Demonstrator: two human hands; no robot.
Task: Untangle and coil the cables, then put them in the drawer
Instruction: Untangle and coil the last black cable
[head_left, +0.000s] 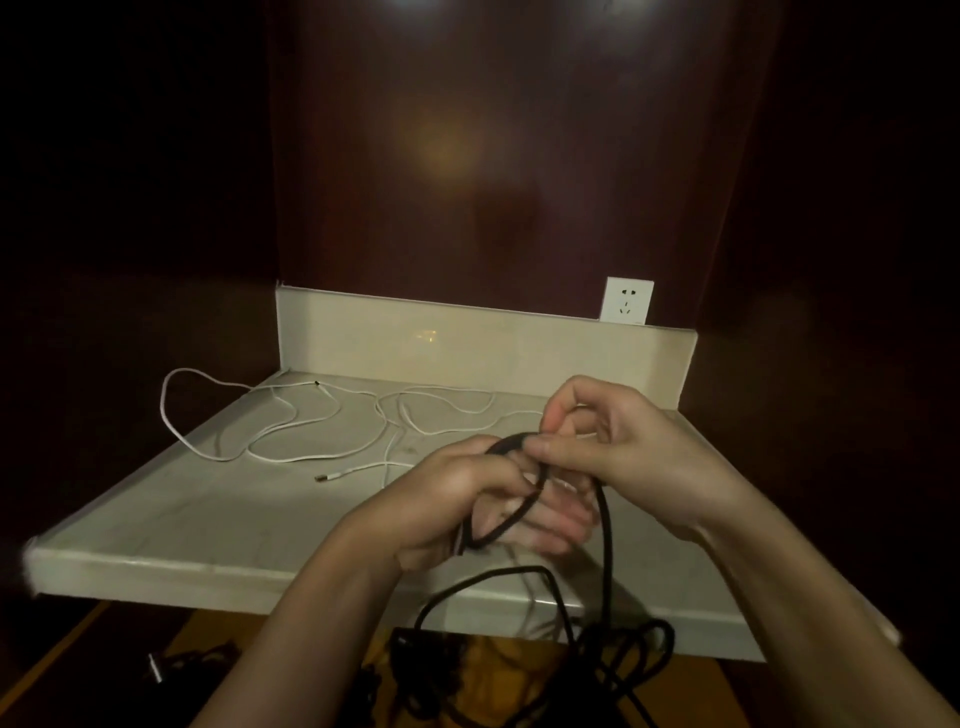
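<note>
A black cable (605, 525) runs through both hands above the front of the pale countertop (171, 519). My left hand (457, 499) grips a few loops of it in a curled fist. My right hand (613, 441) pinches the top of the loop between thumb and fingers, close against the left hand. The rest of the black cable hangs down over the counter's front edge into a loose tangle (623, 654). A white cable (291, 431) lies sprawled in loose curves on the back left of the counter, one loop overhanging its left edge. No drawer is in view.
A white wall socket (627, 300) sits above the counter's low backsplash at the right. Dark wood panels surround the niche. Below the counter, on the floor at the left, lie more dark cables and a small metallic plug (155, 667).
</note>
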